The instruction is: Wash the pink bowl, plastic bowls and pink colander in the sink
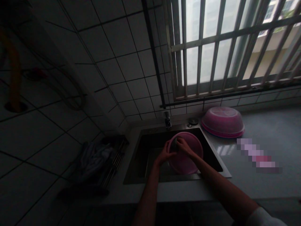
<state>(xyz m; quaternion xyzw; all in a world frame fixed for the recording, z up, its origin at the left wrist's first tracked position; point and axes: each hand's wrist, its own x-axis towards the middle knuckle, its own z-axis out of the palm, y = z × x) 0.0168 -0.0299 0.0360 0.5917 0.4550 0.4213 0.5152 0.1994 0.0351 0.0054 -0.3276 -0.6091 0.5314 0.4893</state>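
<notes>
A pink basin point(188, 166) is tilted inside the metal sink point(138, 172), its open side toward me. My left hand point(164, 154) grips its left rim, the thumb on the inner side and the fingers around the outside. My right hand point(183, 146) reaches into the basin, closed on a dark grey-green scrubbing pad point(174, 144) against the upper left inner wall. The pad is small and dim, so its exact material cannot be made out. A metal faucet point(167, 121) stands behind the sink.
An upside-down pink basin point(223, 121) sits on the counter point(263, 128) right of the sink. Beside it lies a pixelated patch. A dark rack point(115, 161) with a bundled cloth point(95, 158) is at the left. A barred window point(223, 47) rises behind.
</notes>
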